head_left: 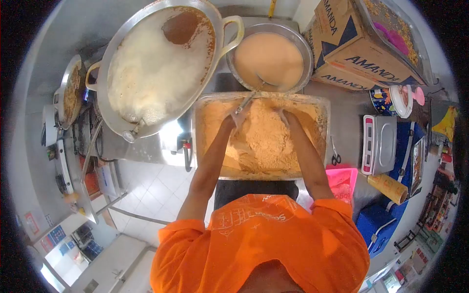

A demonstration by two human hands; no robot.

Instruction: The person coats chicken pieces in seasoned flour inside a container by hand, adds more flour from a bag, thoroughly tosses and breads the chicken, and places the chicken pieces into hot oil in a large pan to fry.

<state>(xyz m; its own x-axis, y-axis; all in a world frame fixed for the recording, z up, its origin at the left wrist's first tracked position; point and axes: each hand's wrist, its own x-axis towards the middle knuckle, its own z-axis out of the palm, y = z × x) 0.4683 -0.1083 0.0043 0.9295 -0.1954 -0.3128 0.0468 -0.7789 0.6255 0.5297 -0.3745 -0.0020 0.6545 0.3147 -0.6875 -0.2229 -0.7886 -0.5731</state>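
Observation:
A clear tub [312, 172] holds a heap of orange-tan breading flour [264, 134]. My left hand [238, 118] is in the flour on the left of the heap, coated with it, its fingers mostly hidden. On the heap's other side my right hand [284, 116] is sunk in the flour, fingers out of sight. A metal ladle [246, 101] leans from a bowl of pale orange batter [268, 56] over the tub's far rim, its handle end close to my left hand. Whether either hand grips anything beneath the flour cannot be seen.
At the upper left, a large two-handled pan [156, 68] holds foaming oil. Cardboard boxes [351, 58] stand at the upper right. To the right are scissors [335, 152], a pink tray [342, 183], a kitchen scale [380, 145] and a film roll [387, 189].

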